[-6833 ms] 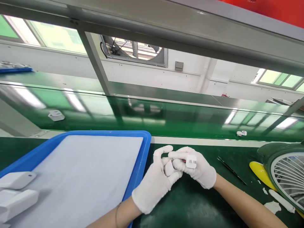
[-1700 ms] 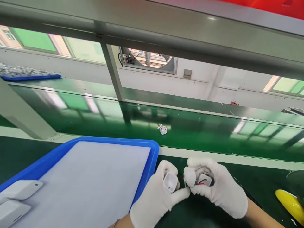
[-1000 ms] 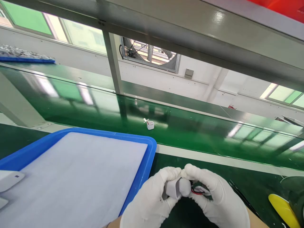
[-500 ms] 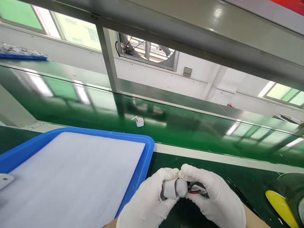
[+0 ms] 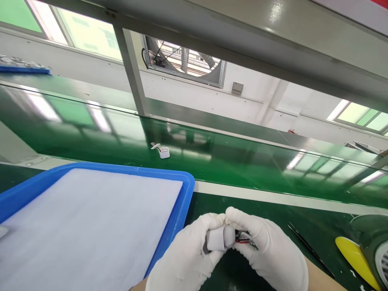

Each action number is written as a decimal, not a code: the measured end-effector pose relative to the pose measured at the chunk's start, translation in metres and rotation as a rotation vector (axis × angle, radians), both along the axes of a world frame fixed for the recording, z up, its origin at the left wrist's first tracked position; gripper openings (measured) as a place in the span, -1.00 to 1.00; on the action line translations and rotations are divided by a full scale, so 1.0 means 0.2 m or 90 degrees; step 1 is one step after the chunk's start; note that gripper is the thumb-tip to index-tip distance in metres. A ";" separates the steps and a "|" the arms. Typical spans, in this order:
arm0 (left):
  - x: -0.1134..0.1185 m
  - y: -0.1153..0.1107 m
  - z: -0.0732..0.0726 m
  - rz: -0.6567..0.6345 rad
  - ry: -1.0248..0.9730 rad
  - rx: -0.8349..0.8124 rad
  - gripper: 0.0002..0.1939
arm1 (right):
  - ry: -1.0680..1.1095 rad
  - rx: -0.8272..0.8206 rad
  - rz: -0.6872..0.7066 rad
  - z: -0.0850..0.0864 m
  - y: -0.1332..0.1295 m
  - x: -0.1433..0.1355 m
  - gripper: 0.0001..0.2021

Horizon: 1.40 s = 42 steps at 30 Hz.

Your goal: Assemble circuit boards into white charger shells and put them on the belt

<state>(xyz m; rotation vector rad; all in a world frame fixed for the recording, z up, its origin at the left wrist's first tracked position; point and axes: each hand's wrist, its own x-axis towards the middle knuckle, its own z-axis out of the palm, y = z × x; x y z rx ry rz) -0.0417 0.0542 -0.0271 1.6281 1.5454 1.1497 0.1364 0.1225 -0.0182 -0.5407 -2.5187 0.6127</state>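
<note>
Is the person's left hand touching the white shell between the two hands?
Touching. The head view shows the left hand curled around the white shell, its glove meeting the shell's upper and lower edges.

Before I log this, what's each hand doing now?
Left hand: closed, holding the white shell.
Right hand: closed, holding the wired part.

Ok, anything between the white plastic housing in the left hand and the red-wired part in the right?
Yes: a rounded white shape, possibly a gloved fingertip, sits between the white plastic housing in the left hand and the red-wired part in the right hand.
</note>
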 end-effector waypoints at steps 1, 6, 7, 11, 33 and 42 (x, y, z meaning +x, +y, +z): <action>0.00 0.00 0.00 0.007 0.008 0.000 -0.91 | 0.006 -0.004 -0.002 0.00 0.00 0.00 -0.28; 0.00 0.01 0.00 0.053 0.025 -0.010 -0.89 | 0.005 -0.071 0.025 0.10 -0.01 -0.03 -0.30; 0.00 0.00 0.00 0.059 0.014 -0.011 -0.91 | -0.001 -0.085 0.029 0.12 -0.01 -0.04 -0.29; 0.00 0.00 0.02 0.025 -0.028 -0.010 -0.89 | 0.000 -0.098 0.051 0.12 0.01 -0.07 -0.44; 0.00 0.04 0.03 0.074 -0.107 -0.089 -0.83 | 0.279 -0.809 -0.007 0.05 0.13 -0.05 -0.33; -0.01 0.06 0.01 0.077 -0.182 -0.137 -0.74 | 0.225 -0.738 0.038 0.04 0.13 -0.04 -0.45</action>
